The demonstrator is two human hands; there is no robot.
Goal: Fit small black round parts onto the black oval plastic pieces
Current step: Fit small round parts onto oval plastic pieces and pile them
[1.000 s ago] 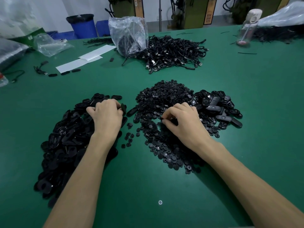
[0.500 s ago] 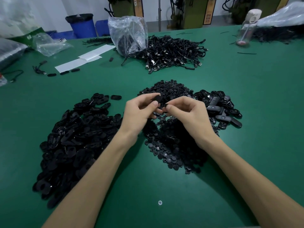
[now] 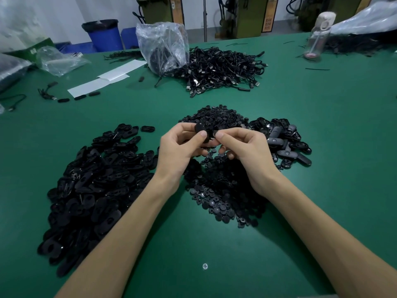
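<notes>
My left hand [image 3: 179,148] pinches a black oval plastic piece [image 3: 201,130] between thumb and fingers, held up above the middle pile. My right hand [image 3: 247,150] pinches a small black round part [image 3: 214,133] at its fingertips, right against the oval piece. Below the hands lies the pile of small round parts [image 3: 223,190]. A big heap of loose oval pieces [image 3: 94,181] spreads to the left. A smaller heap of oval pieces [image 3: 283,140] lies to the right, some with their smooth backs up.
A heap of black cables [image 3: 221,69] and a clear plastic bag [image 3: 163,46] sit at the back of the green table [image 3: 333,147]. White paper sheets [image 3: 107,79] lie back left. A drink bottle [image 3: 318,37] stands back right. A screw head [image 3: 205,266] shows near the front.
Both hands rose from their piles, the left with an oval piece, the right with a round part, and met above the middle pile. Since half a second ago they have hardly moved.
</notes>
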